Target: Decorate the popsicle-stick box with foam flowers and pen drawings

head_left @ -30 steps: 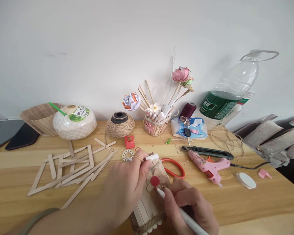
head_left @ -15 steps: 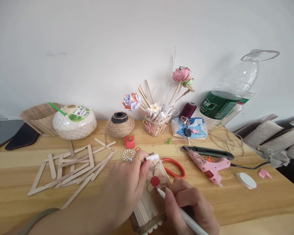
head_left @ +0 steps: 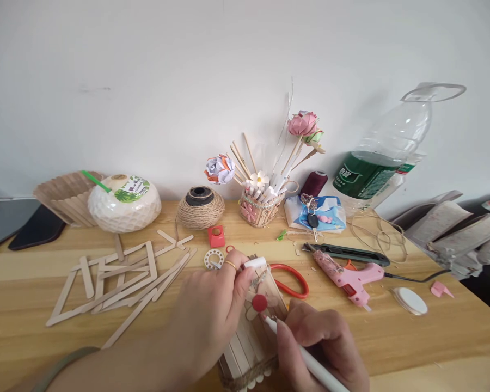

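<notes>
A popsicle-stick craft (head_left: 240, 340), edged with twine at its near end, lies in front of me. On it sits a flower shape with a solid red round centre (head_left: 259, 302) and pale wooden petals. My left hand (head_left: 212, 305) rests along its left side, fingers closed, with a white marker cap (head_left: 255, 263) pinched between thumb and forefinger. My right hand (head_left: 322, 343) grips a white marker (head_left: 316, 367) like a pen. The marker's reddish tip is just below the red centre, close to the craft's surface; whether it touches I cannot tell.
Red-handled scissors (head_left: 292, 280) lie partly behind the craft. A pink glue gun (head_left: 351, 277) and a dark green utility knife (head_left: 353, 253) are to the right. Loose popsicle sticks (head_left: 118, 288) spread left. Behind stand a twine spool (head_left: 200, 209) and a decorated pot (head_left: 255, 211).
My right hand has shifted slightly down and right, taking the marker tip a little away from the red centre. My left hand stays in place.
</notes>
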`<state>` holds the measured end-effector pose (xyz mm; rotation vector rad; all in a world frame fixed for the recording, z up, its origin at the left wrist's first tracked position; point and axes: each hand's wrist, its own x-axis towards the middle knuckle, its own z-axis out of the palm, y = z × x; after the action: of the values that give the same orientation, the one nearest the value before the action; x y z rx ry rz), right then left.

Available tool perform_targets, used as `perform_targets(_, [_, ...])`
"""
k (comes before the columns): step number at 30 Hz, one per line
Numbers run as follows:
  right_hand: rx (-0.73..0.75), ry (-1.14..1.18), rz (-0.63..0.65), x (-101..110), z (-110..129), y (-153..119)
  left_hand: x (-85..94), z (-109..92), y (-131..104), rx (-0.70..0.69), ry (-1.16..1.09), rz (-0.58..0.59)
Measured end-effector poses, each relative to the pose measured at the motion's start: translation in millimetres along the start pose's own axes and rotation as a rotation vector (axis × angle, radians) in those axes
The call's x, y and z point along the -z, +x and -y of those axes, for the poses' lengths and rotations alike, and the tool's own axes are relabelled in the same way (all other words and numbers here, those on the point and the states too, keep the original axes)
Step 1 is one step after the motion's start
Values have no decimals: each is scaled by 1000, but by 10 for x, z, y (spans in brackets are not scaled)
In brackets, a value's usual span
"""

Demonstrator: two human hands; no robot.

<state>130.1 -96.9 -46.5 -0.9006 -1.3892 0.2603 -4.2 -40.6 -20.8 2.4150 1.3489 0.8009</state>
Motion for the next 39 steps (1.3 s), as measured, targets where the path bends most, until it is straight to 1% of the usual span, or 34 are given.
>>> perform_targets(3, [44, -49, 30, 7, 4, 30, 9, -7, 10, 1, -3, 22])
perform_targets(7, [90, -75, 17, 8, -1, 27, -14, 3, 3, 10, -21, -8])
perform_targets(10, [108, -92, 25, 8, 0, 20, -26, 11, -7, 12, -25, -6])
perform_targets(15, [94, -114, 53, 14, 10, 25, -15, 3, -7, 9, -16, 0])
perform_targets(20, [99, -128, 28, -6, -3, 17, -11, -2, 7, -5, -16, -10])
perform_targets(27, [103, -115, 33, -5, 8, 25, -38, 16, -15, 0, -40, -19])
perform_targets(39, [95, -100, 50, 4, 6, 12, -9, -7, -17, -5, -37, -2])
